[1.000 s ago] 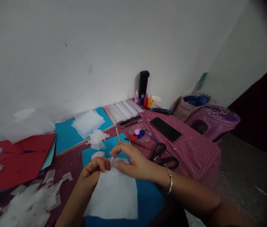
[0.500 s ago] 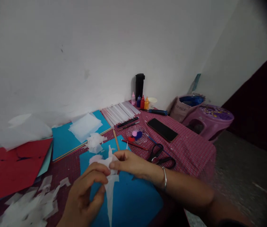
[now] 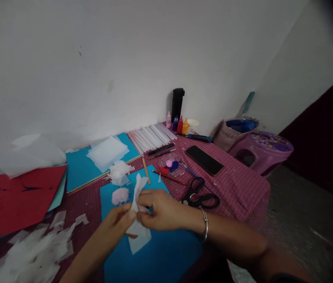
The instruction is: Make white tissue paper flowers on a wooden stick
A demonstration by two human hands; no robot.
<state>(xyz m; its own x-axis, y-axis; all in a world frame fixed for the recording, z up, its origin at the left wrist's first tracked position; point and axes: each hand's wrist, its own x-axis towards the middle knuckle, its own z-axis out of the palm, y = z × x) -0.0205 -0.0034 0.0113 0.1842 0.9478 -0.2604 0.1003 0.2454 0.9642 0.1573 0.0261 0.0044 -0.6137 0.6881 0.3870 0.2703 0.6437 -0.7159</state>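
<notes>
Gathering a strip of white tissue paper (image 3: pixel 138 208) over a blue card sheet (image 3: pixel 166 255), the left hand (image 3: pixel 119 224) and right hand (image 3: pixel 160 210) both pinch it at mid-length; the step looks like bunching, and the next move likely calls for a firm twist. Scissors (image 3: pixel 200 194), a paint palette (image 3: pixel 170 165) and a phone (image 3: pixel 204 159) lie on the checked red cloth (image 3: pixel 237 184) by a white wall (image 3: pixel 95 59); a purple stool (image 3: pixel 265 147) stands beyond.

Brown paper bag (image 3: pixel 224 135) by purple stool: faint print, seemingly "SPACE"; no other text legible
</notes>
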